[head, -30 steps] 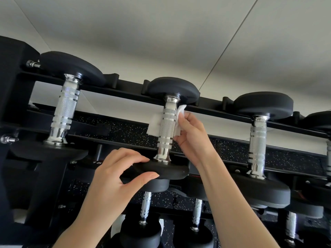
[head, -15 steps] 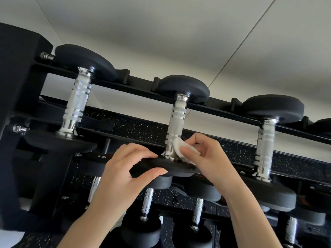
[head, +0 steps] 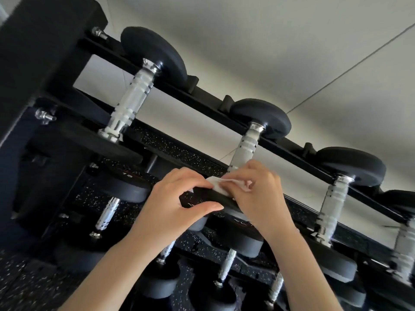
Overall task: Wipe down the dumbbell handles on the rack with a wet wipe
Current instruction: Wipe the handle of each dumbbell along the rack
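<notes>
Against pale wall, my right hand (head: 258, 194) pinches the crumpled white wet wipe (head: 221, 184) at the ribbed chrome dumbbell handle (head: 246, 145) base; my left hand (head: 177, 203) grips its black round end plate (head: 208, 198) on the black steel rack (head: 202, 95).

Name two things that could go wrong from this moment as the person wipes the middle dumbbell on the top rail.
1. The left hand grips the near black rubber disc of the middle dumbbell; tugging it could shift the dumbbell on the black metal rack rail.
2. The right hand pinches the white wet wipe bunched low by that disc, so the upper knurled chrome handle may go unwiped.
</notes>
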Motion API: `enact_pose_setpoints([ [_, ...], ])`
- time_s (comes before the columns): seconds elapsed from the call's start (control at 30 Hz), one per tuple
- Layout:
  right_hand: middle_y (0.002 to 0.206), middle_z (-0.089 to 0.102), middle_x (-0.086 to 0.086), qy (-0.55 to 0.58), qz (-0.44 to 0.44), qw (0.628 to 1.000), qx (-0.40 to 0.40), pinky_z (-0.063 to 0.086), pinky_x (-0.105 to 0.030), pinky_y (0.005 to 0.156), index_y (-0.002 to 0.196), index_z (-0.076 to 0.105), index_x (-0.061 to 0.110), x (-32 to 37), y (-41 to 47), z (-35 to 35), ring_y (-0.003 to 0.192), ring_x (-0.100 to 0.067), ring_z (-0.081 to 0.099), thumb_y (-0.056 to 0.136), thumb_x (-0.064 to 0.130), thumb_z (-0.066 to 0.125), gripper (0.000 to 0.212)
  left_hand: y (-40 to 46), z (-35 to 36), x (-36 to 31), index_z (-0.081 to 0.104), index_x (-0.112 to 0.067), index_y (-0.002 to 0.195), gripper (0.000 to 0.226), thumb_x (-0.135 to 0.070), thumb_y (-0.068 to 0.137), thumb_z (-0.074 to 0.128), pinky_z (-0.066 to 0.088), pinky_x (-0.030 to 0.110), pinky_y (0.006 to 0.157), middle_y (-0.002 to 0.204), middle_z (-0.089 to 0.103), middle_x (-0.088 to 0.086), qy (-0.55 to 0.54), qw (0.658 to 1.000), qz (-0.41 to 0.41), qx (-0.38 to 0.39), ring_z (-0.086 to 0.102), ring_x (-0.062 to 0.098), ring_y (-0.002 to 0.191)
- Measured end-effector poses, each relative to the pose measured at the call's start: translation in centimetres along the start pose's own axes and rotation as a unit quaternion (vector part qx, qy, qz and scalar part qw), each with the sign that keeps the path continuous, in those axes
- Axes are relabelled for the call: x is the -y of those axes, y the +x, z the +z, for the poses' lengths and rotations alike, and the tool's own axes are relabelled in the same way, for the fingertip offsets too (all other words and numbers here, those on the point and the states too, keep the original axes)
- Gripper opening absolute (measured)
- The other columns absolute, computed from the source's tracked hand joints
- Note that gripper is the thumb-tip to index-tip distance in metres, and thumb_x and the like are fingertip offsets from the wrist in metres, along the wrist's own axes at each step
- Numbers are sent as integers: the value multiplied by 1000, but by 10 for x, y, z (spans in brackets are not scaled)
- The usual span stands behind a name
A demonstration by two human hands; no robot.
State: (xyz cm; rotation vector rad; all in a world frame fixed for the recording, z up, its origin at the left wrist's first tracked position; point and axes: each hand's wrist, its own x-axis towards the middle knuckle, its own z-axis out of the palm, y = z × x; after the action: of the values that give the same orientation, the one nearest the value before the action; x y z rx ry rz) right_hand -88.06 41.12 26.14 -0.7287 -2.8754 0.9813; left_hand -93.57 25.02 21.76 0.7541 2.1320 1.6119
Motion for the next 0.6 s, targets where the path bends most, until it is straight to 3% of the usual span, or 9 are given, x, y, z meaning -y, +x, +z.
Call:
enact_pose_setpoints([
  [0.07, 77, 55, 6, -69, -30, 997, 15, 43, -16, 58, 79, 76, 24, 7, 7, 1, 65, -5, 52, 79, 16, 73, 8, 0, -1, 1, 70, -33, 90, 25, -48, 70, 70, 47, 24, 82, 95, 64, -17, -19, 1000, 0, 3, 60, 12, 96],
  [0.2, 87, 59, -1, -213, -71, 973, 51, 51, -40, 58, 77, 73, 24, 18, 18, 1, 69, -25, 60, 82, 21, 66, 10, 1, -3, 3, 68, -37, 92, 26, -51, 70, 67, 45, 24, 84, 95, 62, -18, -24, 1000, -4, 18, 57, 7, 99],
  [0.33, 82, 60, 2, -248, -78, 963, 73, 50, -37, 59, 77, 68, 22, 22, 19, 0, 70, -24, 59, 81, 20, 65, 5, -1, -1, 8, 70, -31, 95, 33, -54, 71, 65, 47, 31, 84, 94, 62, -17, -22, 1000, -6, 15, 56, 8, 99],
  [0.47, 75, 59, 5, -212, -76, 970, 95, 40, -15, 57, 73, 69, 20, 22, 17, -6, 65, -13, 54, 80, 14, 68, 10, -5, 4, 10, 71, -31, 100, 32, -50, 74, 67, 49, 33, 83, 98, 64, -15, -46, 999, 5, -9, 58, 11, 101],
  [0.53, 78, 58, 5, -213, -84, 966, 116, 42, -16, 60, 74, 72, 21, 22, 18, -7, 67, -12, 55, 82, 14, 66, 13, -5, 5, 11, 72, -29, 100, 34, -50, 74, 67, 49, 33, 84, 99, 64, -15, -53, 998, 5, -12, 58, 11, 102],
  [0.6, 83, 59, 2, -226, -78, 963, 126, 48, -26, 64, 76, 73, 21, 19, 20, -5, 71, -16, 57, 84, 15, 64, 14, -4, 5, 13, 72, -27, 97, 34, -51, 73, 68, 49, 33, 83, 98, 64, -16, -54, 998, 7, -18, 59, 10, 101],
])
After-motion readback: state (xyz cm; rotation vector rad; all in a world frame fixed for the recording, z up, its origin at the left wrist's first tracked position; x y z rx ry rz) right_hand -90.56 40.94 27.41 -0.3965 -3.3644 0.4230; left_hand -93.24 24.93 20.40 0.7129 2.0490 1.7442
